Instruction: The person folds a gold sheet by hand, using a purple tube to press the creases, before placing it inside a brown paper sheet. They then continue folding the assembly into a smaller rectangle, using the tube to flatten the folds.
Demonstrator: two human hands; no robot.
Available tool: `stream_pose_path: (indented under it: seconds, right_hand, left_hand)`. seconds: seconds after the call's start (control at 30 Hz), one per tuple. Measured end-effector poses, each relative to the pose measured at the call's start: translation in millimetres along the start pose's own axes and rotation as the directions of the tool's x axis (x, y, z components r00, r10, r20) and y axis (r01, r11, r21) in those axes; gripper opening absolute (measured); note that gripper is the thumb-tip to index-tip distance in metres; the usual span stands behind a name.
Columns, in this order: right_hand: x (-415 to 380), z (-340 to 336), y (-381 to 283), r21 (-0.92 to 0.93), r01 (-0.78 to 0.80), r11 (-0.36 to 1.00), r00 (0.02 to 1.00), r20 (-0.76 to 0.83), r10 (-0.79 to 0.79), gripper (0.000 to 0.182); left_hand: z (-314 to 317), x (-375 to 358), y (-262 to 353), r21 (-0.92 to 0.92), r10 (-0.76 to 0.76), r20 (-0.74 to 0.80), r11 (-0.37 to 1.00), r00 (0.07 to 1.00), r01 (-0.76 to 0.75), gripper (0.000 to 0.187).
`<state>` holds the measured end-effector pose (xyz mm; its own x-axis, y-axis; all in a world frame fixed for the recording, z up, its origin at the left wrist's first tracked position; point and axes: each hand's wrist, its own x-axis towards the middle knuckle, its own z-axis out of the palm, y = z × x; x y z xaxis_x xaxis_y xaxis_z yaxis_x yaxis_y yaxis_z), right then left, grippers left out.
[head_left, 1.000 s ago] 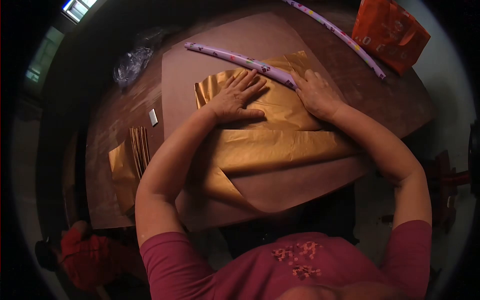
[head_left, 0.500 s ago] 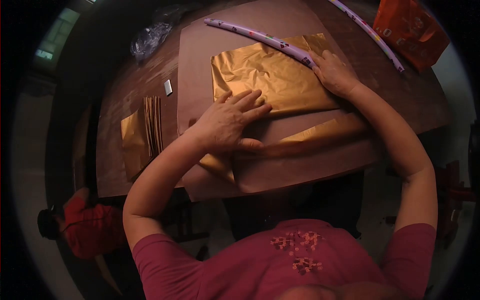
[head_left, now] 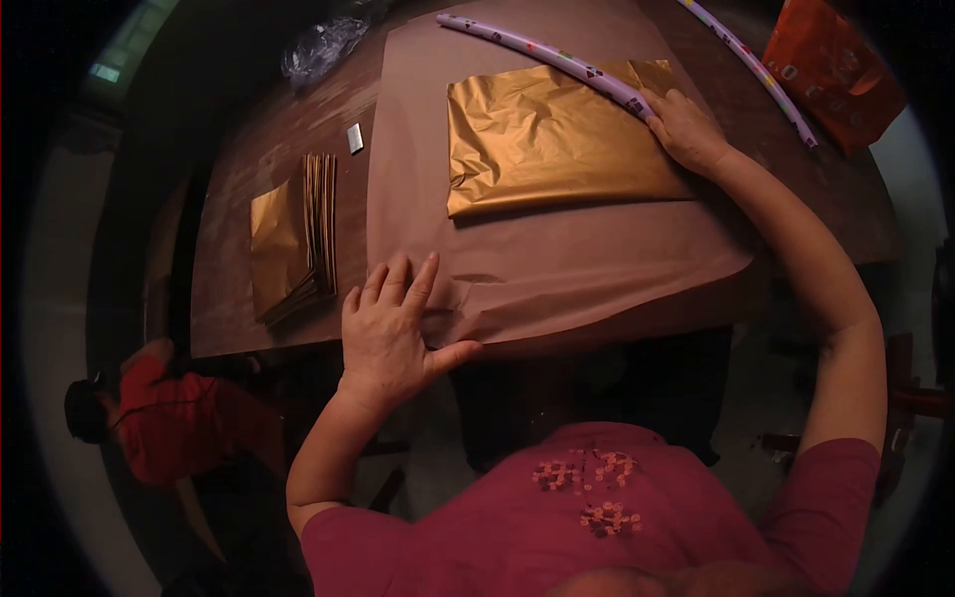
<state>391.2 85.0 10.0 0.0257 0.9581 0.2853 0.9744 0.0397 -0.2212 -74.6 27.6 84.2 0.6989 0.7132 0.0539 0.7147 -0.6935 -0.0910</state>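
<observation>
A crinkled golden sheet [head_left: 557,144], folded into a rectangle, lies on a large brownish paper sheet [head_left: 597,259] on the table. My left hand [head_left: 386,323] is spread with fingers apart at the near left edge of the brownish sheet, holding nothing. Across the far right part of the gold sheet lies a purple patterned roll [head_left: 537,50]. My right hand [head_left: 688,129] is at the near end of this roll, its fingers closed round that end.
Left on the dark table [head_left: 224,199] stand folded gold sheets [head_left: 288,244] and a small silvery object [head_left: 355,138]. Clear plastic [head_left: 323,50] lies far left. A second roll [head_left: 751,70] and a red-orange bag [head_left: 831,75] are far right. Another person [head_left: 179,418] is at lower left.
My left hand has moved off the gold sheet, down towards the near edge. The gold flap at the near side is no longer visible. My right hand has closed on the roll's end.
</observation>
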Motion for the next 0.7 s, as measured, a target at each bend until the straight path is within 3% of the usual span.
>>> stream_pose_path:
  seconds: [0.17,0.23,0.27,0.33,0.4,0.43,0.5,0.63,0.7]
  right_hand:
    - [4.7,2.7,8.0,-0.073,-0.014,0.997,1.000,0.011,0.015,0.045]
    - [4.3,3.2,10.3,-0.066,0.001,0.998,1.000,0.013,0.000,0.044]
    - [4.8,2.6,11.2,-0.064,0.006,0.998,1.000,0.005,-0.006,0.044]
    - [5.2,3.4,11.7,-0.071,0.001,0.997,1.000,0.026,0.001,0.044]
    - [6.3,2.2,11.5,-0.090,-0.013,0.996,0.999,0.028,0.016,0.044]
    - [5.1,0.6,8.3,-0.103,-0.016,0.995,1.000,0.018,0.018,0.044]
    - [2.3,-2.3,3.5,-0.099,-0.025,0.995,1.000,0.005,0.026,0.045]
    - [-0.1,-5.3,-6.5,-0.138,-0.033,0.990,0.999,-0.019,0.031,0.045]
    - [-0.7,-6.5,-10.0,-0.151,-0.053,0.987,0.999,-0.010,0.052,0.046]
  left_hand:
    - [28.4,-28.2,-7.7,-0.080,-0.050,-0.078,0.996,0.996,0.043,0.096]
    - [38.2,-34.8,-12.4,-0.129,-0.064,-0.252,0.991,0.966,0.032,0.085]
    - [40.0,-38.1,-14.1,-0.133,-0.071,-0.251,0.990,0.965,0.038,0.085]
    - [38.3,-42.9,-15.5,0.013,0.093,-0.238,0.996,0.967,-0.093,0.076]
    - [30.3,-45.0,-10.9,-0.062,0.115,-0.131,0.990,0.985,-0.124,0.069]
    - [21.0,-45.1,-10.2,-0.145,0.120,-0.170,0.979,0.978,-0.145,0.063]
    - [-1.9,-43.9,-18.1,-0.158,0.109,-0.066,0.980,0.992,-0.118,0.058]
    - [-19.5,30.2,-19.0,-0.063,0.238,-0.449,0.953,0.862,-0.296,0.045]
    - [0.0,73.7,-14.1,-0.137,0.301,-0.462,0.905,0.834,-0.402,0.054]
